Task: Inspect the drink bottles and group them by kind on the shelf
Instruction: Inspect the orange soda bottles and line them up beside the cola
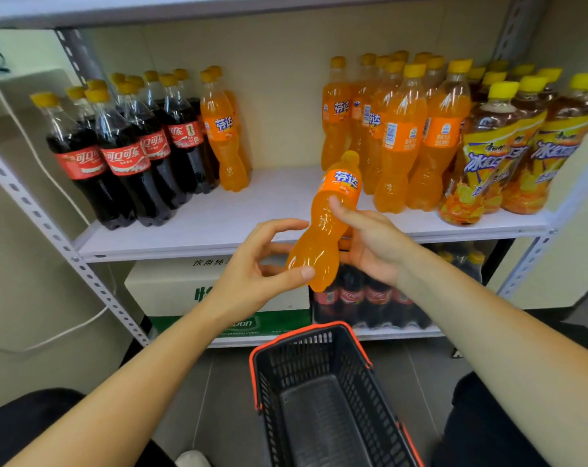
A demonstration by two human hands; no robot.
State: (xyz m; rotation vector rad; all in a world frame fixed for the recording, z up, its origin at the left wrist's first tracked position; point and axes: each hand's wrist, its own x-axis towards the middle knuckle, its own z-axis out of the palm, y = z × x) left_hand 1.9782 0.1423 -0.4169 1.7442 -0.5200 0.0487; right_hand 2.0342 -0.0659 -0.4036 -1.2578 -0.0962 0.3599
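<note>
The orange plastic soda bottle [319, 244] hangs tilted before the white shelf board [235, 214], label up for reading. The right grip [373, 247] wraps its waist, thumb across the front; the left grip [252, 264] pinches its base between thumb and forefinger (probably to turn it). Its kind, the cluster of orange bottles [400, 139], stands just right of the gap, so it likely belongs there.

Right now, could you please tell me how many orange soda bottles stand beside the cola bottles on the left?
2: a front orange bottle beside the cola bottles, and a second orange bottle directly behind it, mostly covered. Others may be hidden.
</note>
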